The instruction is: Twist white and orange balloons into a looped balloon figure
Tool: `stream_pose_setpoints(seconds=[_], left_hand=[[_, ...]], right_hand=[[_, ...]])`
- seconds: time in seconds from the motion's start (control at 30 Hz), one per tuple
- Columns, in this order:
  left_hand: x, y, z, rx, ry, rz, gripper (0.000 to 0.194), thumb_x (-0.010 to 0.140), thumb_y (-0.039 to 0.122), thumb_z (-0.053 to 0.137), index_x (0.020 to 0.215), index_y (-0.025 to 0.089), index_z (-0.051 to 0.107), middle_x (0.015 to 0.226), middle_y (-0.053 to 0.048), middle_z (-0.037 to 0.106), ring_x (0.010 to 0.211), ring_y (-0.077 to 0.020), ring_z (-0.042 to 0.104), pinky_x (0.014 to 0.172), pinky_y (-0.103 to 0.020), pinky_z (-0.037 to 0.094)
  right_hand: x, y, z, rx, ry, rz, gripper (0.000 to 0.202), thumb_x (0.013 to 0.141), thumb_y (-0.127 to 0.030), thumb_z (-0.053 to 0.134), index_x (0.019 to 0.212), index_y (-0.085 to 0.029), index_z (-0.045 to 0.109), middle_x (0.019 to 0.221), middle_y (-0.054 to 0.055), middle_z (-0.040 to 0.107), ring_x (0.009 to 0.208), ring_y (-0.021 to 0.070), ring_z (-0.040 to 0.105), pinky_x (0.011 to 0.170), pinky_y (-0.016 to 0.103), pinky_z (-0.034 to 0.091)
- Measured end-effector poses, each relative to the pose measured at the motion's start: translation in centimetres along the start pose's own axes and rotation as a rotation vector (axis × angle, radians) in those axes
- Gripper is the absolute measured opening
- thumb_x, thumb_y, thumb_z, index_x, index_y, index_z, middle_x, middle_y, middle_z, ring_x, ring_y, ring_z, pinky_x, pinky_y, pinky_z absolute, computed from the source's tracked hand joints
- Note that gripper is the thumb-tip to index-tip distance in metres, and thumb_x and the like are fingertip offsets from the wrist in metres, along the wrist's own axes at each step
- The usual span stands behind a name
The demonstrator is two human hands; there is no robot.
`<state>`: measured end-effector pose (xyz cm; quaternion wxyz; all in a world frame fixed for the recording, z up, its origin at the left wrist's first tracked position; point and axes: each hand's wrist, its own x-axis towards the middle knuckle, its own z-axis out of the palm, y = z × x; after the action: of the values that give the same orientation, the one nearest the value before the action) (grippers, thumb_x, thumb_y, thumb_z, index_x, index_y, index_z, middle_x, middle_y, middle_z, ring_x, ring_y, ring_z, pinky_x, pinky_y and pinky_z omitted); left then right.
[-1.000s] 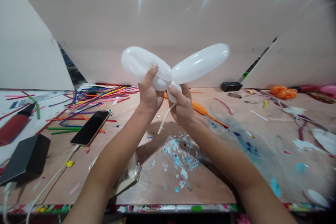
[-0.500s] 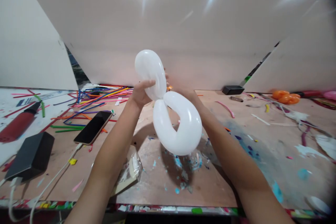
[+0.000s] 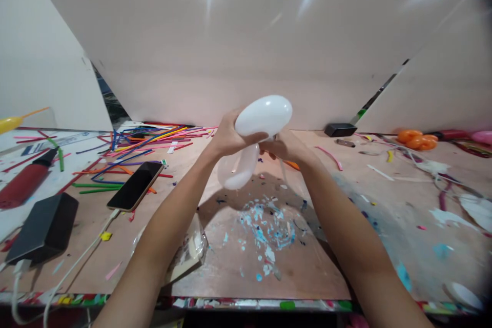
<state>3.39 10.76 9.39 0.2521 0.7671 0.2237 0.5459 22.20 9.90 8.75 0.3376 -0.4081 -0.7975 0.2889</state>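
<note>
A white twisted balloon (image 3: 265,114) hangs over the middle of the table, one rounded section up and to the right, another pointing down toward me. My left hand (image 3: 230,136) is wrapped around it from the left, with the thumb lying along the underside of the upper section. Close by on the right, my right hand (image 3: 282,146) has its fingers bent in at the balloon's lower side, near where the sections meet. Part of those fingers is hidden, and what exactly they pinch is hard to see. A thin pale strand hangs beneath the right hand.
Left of my arms lie a phone (image 3: 136,186) on a cable, a black power block (image 3: 43,228), a red pump (image 3: 28,179) and many uninflated balloons (image 3: 154,138). Orange balloon bubbles (image 3: 417,140) and a small black box (image 3: 340,129) sit at right. White panels (image 3: 249,36) stand behind.
The white balloon has been turned: its large loop no longer hangs toward me, and one section now points up right. My left hand has shifted right, closer to my right hand.
</note>
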Motion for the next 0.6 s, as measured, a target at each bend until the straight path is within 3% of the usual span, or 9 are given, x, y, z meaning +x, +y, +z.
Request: stream_pose_setpoints(seconds=[0.07, 0.17, 0.27, 0.4, 0.5, 0.6], left_hand=[[0.1, -1.3, 0.6, -0.05, 0.107, -0.056, 0.074, 0.053, 0.046, 0.091, 0.114, 0.015, 0.064, 0.113, -0.013, 0.072, 0.103, -0.0271, 0.066, 0.084, -0.036, 0.056], [0.1, -2.2, 0.4, -0.154, -0.041, -0.253, 0.069, 0.055, 0.048, 0.09, 0.109, 0.012, 0.066, 0.105, -0.014, 0.072, 0.093, -0.0248, 0.067, 0.074, -0.033, 0.055], [0.0, -1.6, -0.4, -0.117, -0.147, -0.368, 0.058, 0.063, 0.051, 0.085, 0.103, 0.012, 0.069, 0.096, -0.011, 0.073, 0.084, -0.0221, 0.068, 0.067, -0.03, 0.053], [0.0, -0.3, -1.0, 0.042, -0.062, -0.351, 0.053, 0.067, 0.051, 0.083, 0.1, 0.011, 0.07, 0.094, -0.01, 0.073, 0.086, -0.0233, 0.068, 0.067, -0.029, 0.052], [-0.1, -0.1, -0.7, 0.103, -0.06, -0.288, 0.053, 0.067, 0.045, 0.084, 0.106, 0.012, 0.07, 0.099, -0.01, 0.074, 0.092, -0.0251, 0.068, 0.074, -0.031, 0.053], [-0.3, -0.5, -0.4, 0.162, -0.064, -0.211, 0.055, 0.071, 0.04, 0.081, 0.118, 0.015, 0.067, 0.111, -0.01, 0.073, 0.102, -0.0266, 0.067, 0.085, -0.035, 0.053]], right_hand=[[0.3, 0.1, 0.3, 0.192, 0.077, 0.007, 0.019, 0.07, -0.027, 0.065, 0.086, -0.017, 0.064, 0.073, 0.005, 0.066, 0.062, 0.017, 0.061, 0.045, 0.026, 0.05], [0.4, -0.1, 0.7, 0.341, 0.117, -0.007, 0.031, 0.065, -0.023, 0.071, 0.095, -0.017, 0.066, 0.085, 0.005, 0.069, 0.07, 0.0166, 0.065, 0.051, 0.025, 0.055], [0.2, -0.6, 1.0, 0.319, 0.137, 0.036, 0.026, 0.065, -0.018, 0.069, 0.091, -0.017, 0.066, 0.077, 0.004, 0.066, 0.064, 0.0146, 0.063, 0.044, 0.021, 0.048], [-0.1, -0.9, 0.9, 0.229, 0.105, 0.101, 0.007, 0.072, -0.019, 0.065, 0.077, -0.017, 0.06, 0.062, 0.0, 0.057, 0.048, 0.0083, 0.049, 0.039, 0.02, 0.033], [-0.1, -0.3, 0.4, 0.28, -0.035, 0.098, 0.016, 0.079, -0.024, 0.063, 0.069, -0.018, 0.051, 0.057, -0.004, 0.045, 0.047, 0.0055, 0.037, 0.041, 0.021, 0.025], [0.0, 0.7, 0.2, 0.404, -0.17, 0.076, 0.02, 0.083, -0.033, 0.065, 0.08, -0.02, 0.051, 0.06, -0.007, 0.036, 0.048, 0.0047, 0.027, 0.043, 0.022, 0.019]])
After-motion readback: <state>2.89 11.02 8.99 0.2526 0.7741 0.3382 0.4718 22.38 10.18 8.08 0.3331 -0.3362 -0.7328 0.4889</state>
